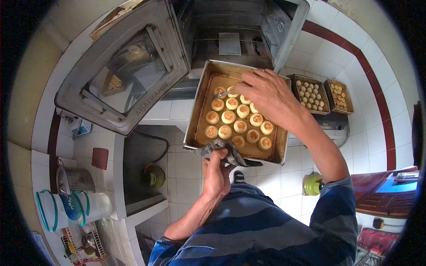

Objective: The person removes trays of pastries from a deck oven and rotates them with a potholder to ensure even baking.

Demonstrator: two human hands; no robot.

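A square metal baking tray point(191, 128) with rows of round golden buns point(228, 117) is level in front of me. My left hand point(215, 175) is closed on its near edge through a dark folded cloth point(230, 155). Over the far part of the tray, my right hand point(268, 95) has its fingers pinched on a small, shiny metal utensil point(222, 95), whose tip is right at a bun in the far left of the tray. Most of the utensil and several buns are hidden beneath that hand.
Beyond the tray stands an oven point(228, 24), its windowed door point(128, 66) swung open to the left. Two more trays of pale buns, one point(312, 95) beside another point(339, 95), sit at right. A green gas cylinder point(313, 184) is on the floor; clear plastic tubs point(100, 203) stand at left.
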